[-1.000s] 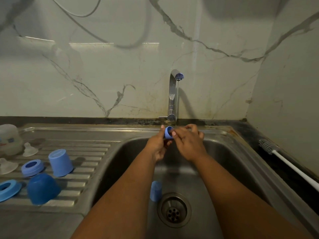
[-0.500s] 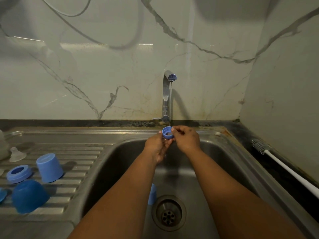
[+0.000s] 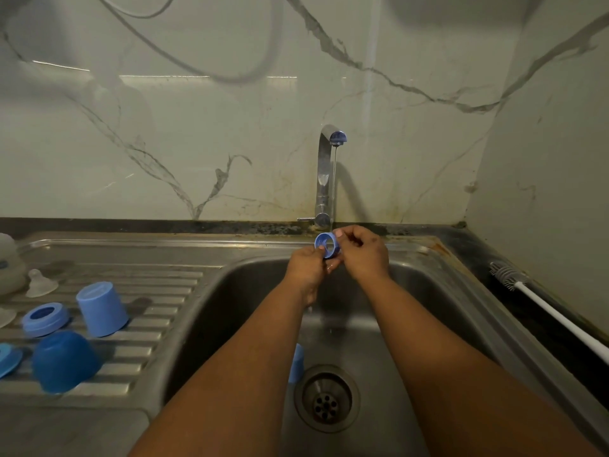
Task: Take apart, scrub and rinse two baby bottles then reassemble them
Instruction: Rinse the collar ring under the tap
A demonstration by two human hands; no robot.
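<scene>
Two bare hands meet under a thin stream from the tap point(image 3: 329, 173), above the back of a steel sink point(image 3: 461, 291). Between them is a blue bottle ring point(image 3: 326, 245), its open centre facing the camera. The left hand point(image 3: 304, 270) has fingers curled around the ring's lower edge; the right hand point(image 3: 364, 253) pinches its upper right edge between thumb and fingertips.

The ring looks wet, so it could slip from these light holds and drop into the basin, likely rolling towards the drain point(image 3: 326, 399). Water hitting the ring's inside may also splash over the rim.

Inside the sink, a small blue cap point(image 3: 296, 362) sits just left of the drain, partly hidden by the left forearm. On the ridged draining surface point(image 3: 158, 328) to the left stand an upturned light blue cup-shaped cap point(image 3: 102, 308), an upturned darker blue dome cap point(image 3: 64, 361), another blue ring point(image 3: 46, 318), and a clear teat point(image 3: 40, 283). A cloudy bottle point(image 3: 10, 268) stands at the far left edge. A long white bottle brush point(image 3: 543, 308) lies to the right of the sink.
</scene>
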